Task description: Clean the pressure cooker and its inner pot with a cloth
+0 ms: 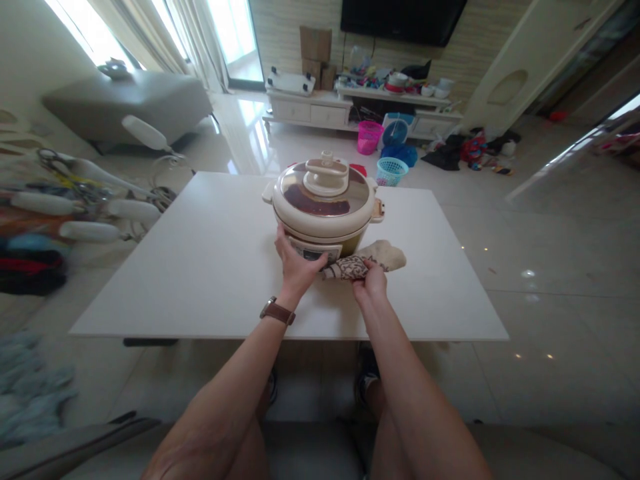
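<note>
A cream electric cooker (310, 223) with a domed see-through lid (345, 200) stands upright on the white table. My left hand (296, 265) rests against the left of its front, thumb and fingers apart beside the control panel (317, 253). The left thumb tip is close to the end of a beige sock (383, 253) with a dark brown pattern; I cannot tell if they touch. My right hand (373, 281) is closed on the middle of this sock, right in front of the cooker. Part of the sock is hidden by the right fingers.
The white table (210, 267) reaches around the cooker. Beyond it stand a pink basket (370, 138), a light blue basket (391, 172) and a cluttered low cabinet (330, 115). On the left is a stand with white padded arms (135, 212).
</note>
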Available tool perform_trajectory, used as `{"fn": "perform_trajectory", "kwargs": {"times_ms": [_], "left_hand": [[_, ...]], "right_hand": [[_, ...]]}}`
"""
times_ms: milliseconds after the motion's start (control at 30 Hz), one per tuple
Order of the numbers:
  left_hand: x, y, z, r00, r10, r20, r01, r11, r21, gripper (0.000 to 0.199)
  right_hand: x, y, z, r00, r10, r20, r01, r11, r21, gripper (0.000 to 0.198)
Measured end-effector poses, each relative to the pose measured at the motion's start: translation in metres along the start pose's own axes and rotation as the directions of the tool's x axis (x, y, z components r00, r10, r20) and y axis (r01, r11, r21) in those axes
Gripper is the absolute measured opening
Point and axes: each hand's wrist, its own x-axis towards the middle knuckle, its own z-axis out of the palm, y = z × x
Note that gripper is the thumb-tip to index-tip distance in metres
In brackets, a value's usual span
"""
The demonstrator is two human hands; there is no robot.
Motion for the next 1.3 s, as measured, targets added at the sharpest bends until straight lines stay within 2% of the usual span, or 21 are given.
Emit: {"fn": "perform_trajectory", "kwargs": {"times_ms": [100, 267, 467, 667, 1000, 1300], "left_hand": [[-0.003, 0.005, 0.001, 1.0, 0.027, 0.012, -0.028, 0.996, 0.084, 0.134], [-0.001, 0.005, -0.001, 0.998, 0.069, 0.003, -0.069, 0.987, 0.147, 0.136], [-0.004, 0.01, 0.006, 0.996, 0.089, 0.016, -0.091, 0.986, 0.139, 0.133], [-0.005, 0.014, 0.007, 0.997, 0.081, 0.005, -0.081, 0.988, 0.131, 0.128], [-0.002, 0.013, 0.003, 0.996, 0.084, 0.029, -0.087, 0.986, 0.142, 0.125], [0.002, 0.001, 0.002, 0.999, 0.052, -0.002, -0.052, 0.997, 0.06, 0.14]], "right_hand": [[0.0, 0.002, 0.005, 0.998, -0.06, 0.011, 0.06, 0.998, 0.009, 0.021], [-0.001, 0.004, 0.008, 0.999, -0.039, 0.003, 0.04, 0.999, -0.016, 0.02], [-0.005, 0.012, 0.007, 0.995, -0.098, 0.006, 0.098, 0.995, 0.0, 0.02], [-0.002, 0.01, 0.002, 0.996, -0.076, 0.044, 0.079, 0.995, -0.064, 0.024], [-0.013, 0.006, 0.009, 0.998, -0.061, -0.008, 0.061, 0.998, -0.024, 0.016], [-0.01, 0.002, 0.007, 0.999, -0.033, -0.009, 0.032, 0.999, -0.034, 0.019]]}}
